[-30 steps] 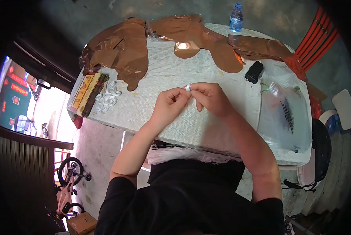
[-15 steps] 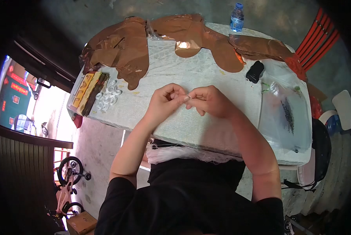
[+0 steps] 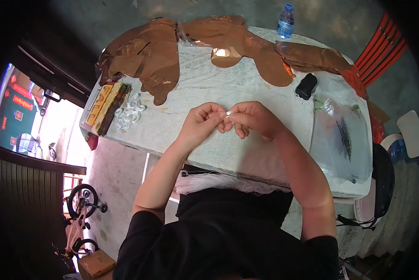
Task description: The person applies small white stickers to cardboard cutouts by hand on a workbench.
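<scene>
Over the front middle of the table, my left hand point(image 3: 202, 122) and my right hand point(image 3: 256, 117) meet fingertip to fingertip. Both are closed in a pinch on a small whitish, shiny piece point(image 3: 227, 114) held between them. Its kind is too small to make out, and the fingertips cover part of it. To the left of my left hand lies a cluster of small white rings point(image 3: 130, 112) on the pale table cover point(image 3: 191, 84).
Brown foil sheets point(image 3: 158, 60) spread along the far edge, near a water bottle point(image 3: 285, 22). A yellow box point(image 3: 102, 105) lies at the left. On the right are a black object point(image 3: 306, 86) and clear plastic bags point(image 3: 340, 140). A red chair point(image 3: 382, 49) stands beyond.
The fingers have shifted slightly around the small piece, and more of its whitish surface shows now. Both hands stay pinched together in nearly the same place.
</scene>
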`<state>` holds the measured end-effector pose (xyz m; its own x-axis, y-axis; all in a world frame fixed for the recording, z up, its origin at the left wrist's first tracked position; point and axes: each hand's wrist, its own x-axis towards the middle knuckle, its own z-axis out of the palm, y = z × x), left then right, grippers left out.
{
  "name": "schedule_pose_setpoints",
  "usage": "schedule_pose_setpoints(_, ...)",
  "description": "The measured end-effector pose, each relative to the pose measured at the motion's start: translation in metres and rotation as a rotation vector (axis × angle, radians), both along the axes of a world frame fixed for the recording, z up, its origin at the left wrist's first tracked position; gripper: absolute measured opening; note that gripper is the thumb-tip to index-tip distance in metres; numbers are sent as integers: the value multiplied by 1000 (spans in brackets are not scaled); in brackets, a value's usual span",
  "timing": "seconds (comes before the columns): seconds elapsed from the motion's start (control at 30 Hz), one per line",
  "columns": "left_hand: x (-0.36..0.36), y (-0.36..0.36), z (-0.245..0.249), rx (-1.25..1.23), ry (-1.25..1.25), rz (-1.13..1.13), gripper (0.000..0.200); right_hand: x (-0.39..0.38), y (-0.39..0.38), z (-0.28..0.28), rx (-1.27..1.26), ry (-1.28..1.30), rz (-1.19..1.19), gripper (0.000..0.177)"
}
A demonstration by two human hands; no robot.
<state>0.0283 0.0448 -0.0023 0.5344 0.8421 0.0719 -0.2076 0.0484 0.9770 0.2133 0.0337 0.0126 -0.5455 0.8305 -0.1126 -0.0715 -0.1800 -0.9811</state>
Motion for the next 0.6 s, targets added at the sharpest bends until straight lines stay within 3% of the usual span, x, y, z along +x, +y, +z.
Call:
schedule_pose_setpoints(0.3, 4, -2, -4, 2, 20, 54, 13, -4, -1, 0, -124, 68, -98, 16)
schedule_pose_setpoints(0.37, 2, -3, -5, -4, 20, 47, 13, -1, 1, -1, -188, 217, -239, 22)
schedule_pose_setpoints(0.6, -21, -6, -5, -25, -46, 105, 13, 0, 0, 8, -184, 179, -270, 27)
